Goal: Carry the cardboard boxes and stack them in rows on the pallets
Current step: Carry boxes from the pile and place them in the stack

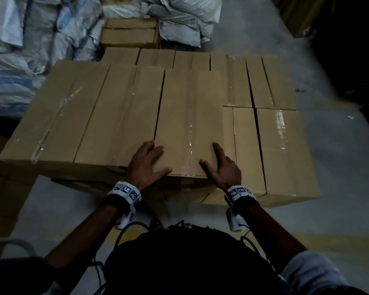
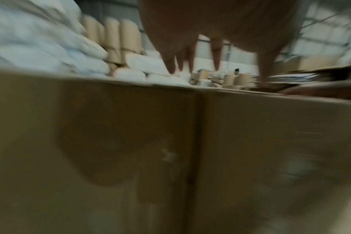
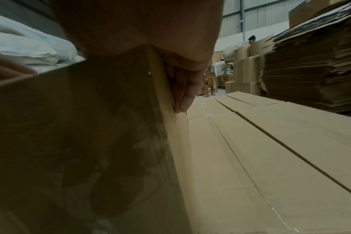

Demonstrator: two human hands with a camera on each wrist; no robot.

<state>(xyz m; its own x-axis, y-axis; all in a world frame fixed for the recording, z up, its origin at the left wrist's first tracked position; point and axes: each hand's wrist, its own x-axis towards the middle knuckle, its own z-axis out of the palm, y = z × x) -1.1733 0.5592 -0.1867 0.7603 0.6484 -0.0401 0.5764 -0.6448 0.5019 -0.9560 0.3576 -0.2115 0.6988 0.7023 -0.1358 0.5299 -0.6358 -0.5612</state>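
Note:
A long brown cardboard box (image 1: 188, 124) with clear tape along its top lies on the upper layer of a stack, beside two similar boxes (image 1: 83, 116) to its left. My left hand (image 1: 149, 162) rests on its near left corner with fingers (image 2: 182, 55) straight and spread. My right hand (image 1: 218, 167) straddles the near right corner. The thumb and index finger lie on top, and the other fingers (image 3: 185, 88) lie flat against the box's right side (image 3: 176, 142). The lower layer of boxes (image 1: 281, 150) shows to the right. No pallet is visible under the stack.
White sacks (image 1: 19, 50) are heaped at the back left. More cardboard (image 1: 0, 188) lies on the left floor. Bare grey floor (image 1: 339, 167) runs along the right. A tall pile of flattened cartons (image 3: 310, 63) stands beyond the stack.

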